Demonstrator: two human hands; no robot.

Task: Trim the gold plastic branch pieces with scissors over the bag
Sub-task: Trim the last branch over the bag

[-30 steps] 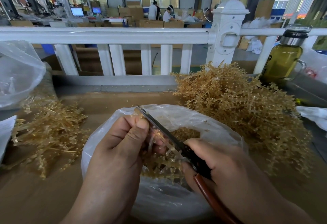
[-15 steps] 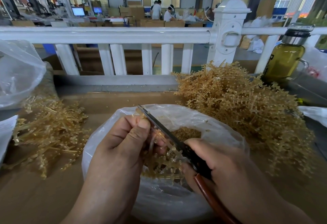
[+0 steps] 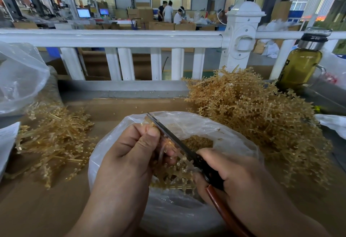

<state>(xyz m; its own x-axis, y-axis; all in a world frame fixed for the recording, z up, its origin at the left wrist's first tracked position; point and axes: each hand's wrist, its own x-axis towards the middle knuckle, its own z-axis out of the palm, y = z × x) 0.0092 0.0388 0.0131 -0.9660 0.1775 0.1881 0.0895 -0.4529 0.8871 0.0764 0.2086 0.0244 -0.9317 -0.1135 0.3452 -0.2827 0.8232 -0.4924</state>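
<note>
A: Your left hand (image 3: 129,154) has the branch piece (image 3: 175,173) pinched, thumb curled over bent fingers, right above the mouth of the bag (image 3: 236,137).

B: And your right hand (image 3: 236,175) is wrapped round the handles of the scissors (image 3: 177,141), blades slanting up and away to the left, the tip just past your left thumb.

A: The blades look all but closed from here. I can't tell if there's any gap.

B: Here's what it turns on: the piece hangs from your left fingertips down toward you, its long axis crossing the blades, just beside them on their near side.

A: So the right hand does the cutting, I'd say, and your left only feeds the stem in near the pivot.

B: Offcuts should drop straight into the bag. The heap (image 3: 252,120) on your right is untrimmed, I'd guess, and there's a smaller pile (image 3: 54,141) on your left.
</note>
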